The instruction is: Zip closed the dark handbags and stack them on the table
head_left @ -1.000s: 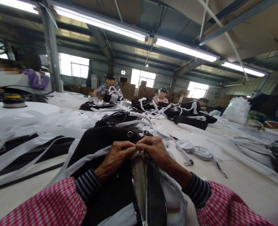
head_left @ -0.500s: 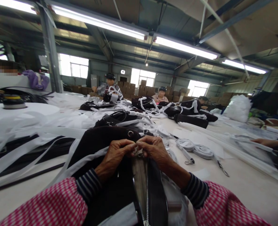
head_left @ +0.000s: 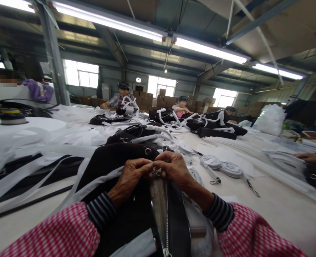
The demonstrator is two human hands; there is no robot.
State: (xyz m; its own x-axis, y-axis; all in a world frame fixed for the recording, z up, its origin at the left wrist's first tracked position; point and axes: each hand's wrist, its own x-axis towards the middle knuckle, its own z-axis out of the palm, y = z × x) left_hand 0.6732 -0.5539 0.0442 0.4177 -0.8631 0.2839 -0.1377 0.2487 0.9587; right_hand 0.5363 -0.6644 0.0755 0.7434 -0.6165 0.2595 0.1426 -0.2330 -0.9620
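A black bag point(head_left: 126, 217) lies in front of me with its long metal zipper point(head_left: 167, 214) open, showing a grey-brown lining point(head_left: 158, 200). My left hand point(head_left: 132, 175) and my right hand point(head_left: 174, 169) meet at the zipper's far end, thumbs and fingers pinched together. Between and just below the fingertips shows a small shiny metal fitting point(head_left: 158, 172); its exact shape is partly hidden. Just beyond the fingers a metal ring point(head_left: 147, 151) sits on the bag. A strap in white wrapping point(head_left: 101, 181) runs under my left hand. The zipper's pull point(head_left: 166, 252) is at the near end.
Wrapped coiled straps with metal hooks point(head_left: 230, 169) lie to the right. White strips point(head_left: 35, 178) and black pieces cover the left, near a tape roll point(head_left: 13, 116). More black bags point(head_left: 217, 125) are piled ahead. Co-workers sit across the table; another person's hand point(head_left: 309, 157) is at right.
My hands keep nearly the same pinch at the same spot, the right forearm shifting slightly left. The view has tilted a little. At right, the other person's hand and black item have moved.
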